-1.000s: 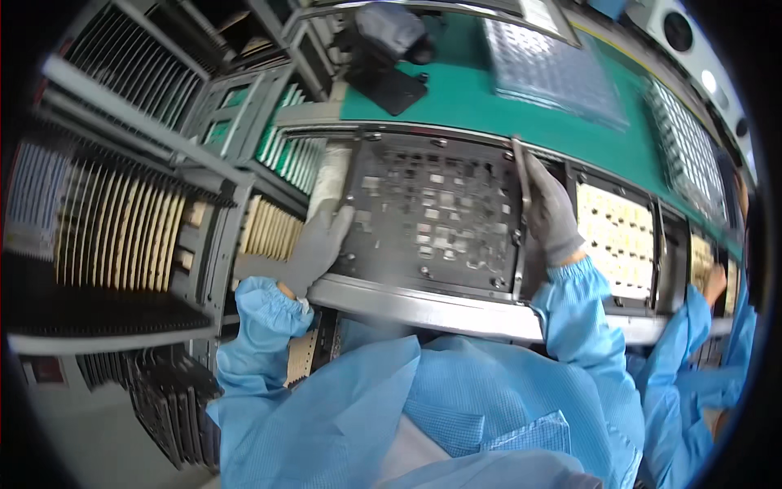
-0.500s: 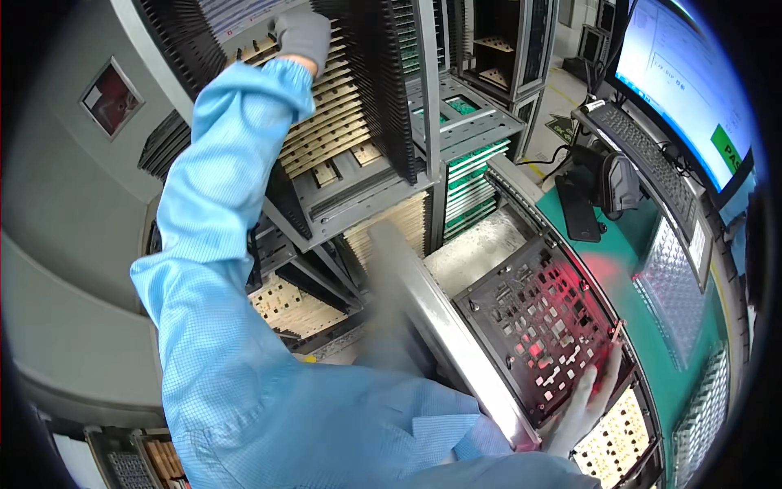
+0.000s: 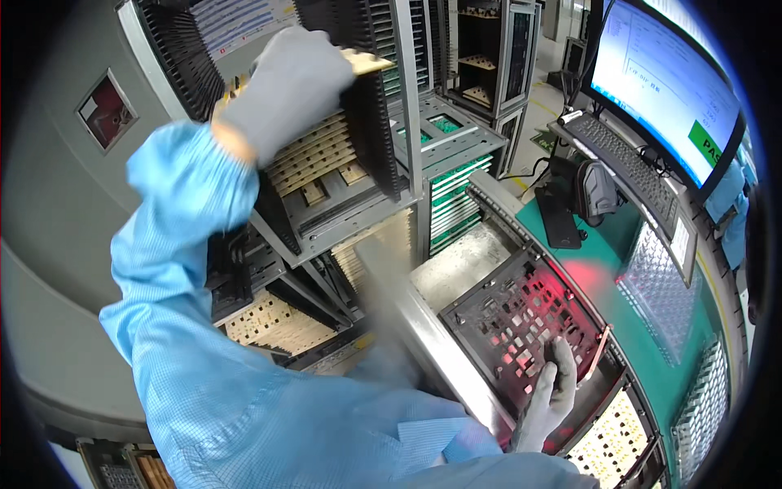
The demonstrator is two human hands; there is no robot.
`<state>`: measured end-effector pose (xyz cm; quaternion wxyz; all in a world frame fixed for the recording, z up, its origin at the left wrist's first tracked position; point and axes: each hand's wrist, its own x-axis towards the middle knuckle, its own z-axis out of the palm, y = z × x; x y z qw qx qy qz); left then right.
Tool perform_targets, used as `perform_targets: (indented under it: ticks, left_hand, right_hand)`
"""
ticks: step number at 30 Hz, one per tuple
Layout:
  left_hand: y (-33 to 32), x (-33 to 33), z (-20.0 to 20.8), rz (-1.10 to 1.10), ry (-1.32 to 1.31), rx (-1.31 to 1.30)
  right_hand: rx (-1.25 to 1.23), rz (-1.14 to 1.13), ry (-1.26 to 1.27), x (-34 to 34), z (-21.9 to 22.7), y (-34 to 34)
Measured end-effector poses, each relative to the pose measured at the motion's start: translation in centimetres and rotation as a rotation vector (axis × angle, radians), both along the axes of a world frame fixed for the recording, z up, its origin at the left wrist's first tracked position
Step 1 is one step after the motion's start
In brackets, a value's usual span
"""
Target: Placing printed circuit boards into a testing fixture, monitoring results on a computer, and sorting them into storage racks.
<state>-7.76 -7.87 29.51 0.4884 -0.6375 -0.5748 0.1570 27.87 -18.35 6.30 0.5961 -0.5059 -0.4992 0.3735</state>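
My left hand (image 3: 295,85), in a grey glove, is raised at the magazine rack. A pale yellow circuit board (image 3: 368,62) shows on both sides of that hand, gripped at its near edge; my glove hides its middle and most of the fingers. More pale boards (image 3: 322,151) lie in the slots below it. My right hand (image 3: 550,399), also gloved, hovers over the lower right part of a black fixture plate (image 3: 481,306) with many small cutouts. Its fingers are apart and slightly bent, with nothing seen in them. Red light falls on the plate.
Metal conveyor rails (image 3: 423,326) flank the plate, with a populated pale board (image 3: 615,432) at the near end. Green boards (image 3: 460,204) fill a rack behind. On the green bench (image 3: 586,281) lie clear trays (image 3: 668,293) and a black scanner (image 3: 595,191); a monitor (image 3: 668,81) stands beyond.
My left hand has come nearer, drawing a pale board out of the rack. My right hand has moved from the plate's right edge inward over it. The view has shifted slightly.
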Motion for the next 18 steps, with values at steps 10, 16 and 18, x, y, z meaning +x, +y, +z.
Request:
perform_targets:
  ticks: [10,16,18]
  left_hand:
    - [-5.2,12.7,-10.7,-0.981,-0.361,-0.293]
    - [-0.5,17.5,-15.3,-1.212,-0.286,-0.517]
    - [1.6,18.4,-16.0,-1.348,-0.494,-0.4]
  right_hand:
    - [-0.188,0.581,0.419,-5.1,2.3,1.5]
    - [-0.151,0.192,0.688,-2.8,-0.7,2.8]
    - [0.001,0.234,0.721,-1.0,-1.4,3.8]
